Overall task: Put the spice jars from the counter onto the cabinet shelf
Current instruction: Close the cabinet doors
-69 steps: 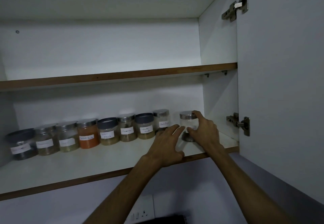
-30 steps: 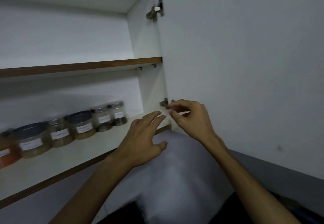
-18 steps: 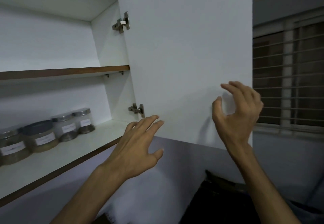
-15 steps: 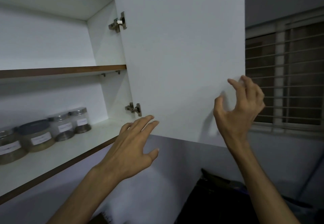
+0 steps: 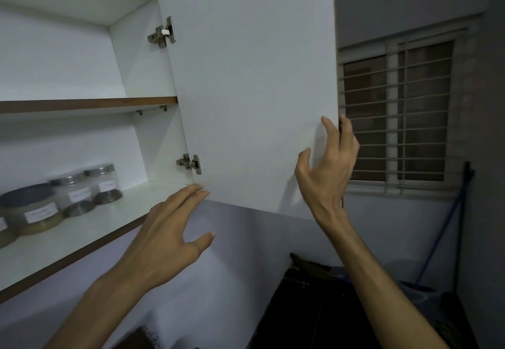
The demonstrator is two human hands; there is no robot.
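Labelled spice jars stand in a row at the back of the lower cabinet shelf [image 5: 109, 225]: a grey-lidded jar [image 5: 30, 209] and two silver-lidded jars [image 5: 72, 195] [image 5: 105, 183]. The row runs out of view on the left. The white cabinet door [image 5: 251, 89] hangs open towards me. My right hand [image 5: 328, 168] is at the door's free right edge, thumb on the inner face and fingers curled around the edge. My left hand [image 5: 169, 236] is open, fingers spread, its fingertips just under the door's lower hinge corner. It holds nothing.
An upper shelf [image 5: 87, 104] spans the cabinet. Two metal hinges [image 5: 162, 32] [image 5: 190, 163] hold the door. A barred window [image 5: 396, 119] is on the right wall, with a blue-handled mop [image 5: 442, 228] leaning beside it. Dark objects [image 5: 328, 294] lie below.
Both hands left the last jar on the shelf. My view swung right, and my right hand travelled to the door's free edge and closed around it. My left hand hovers near the shelf front.
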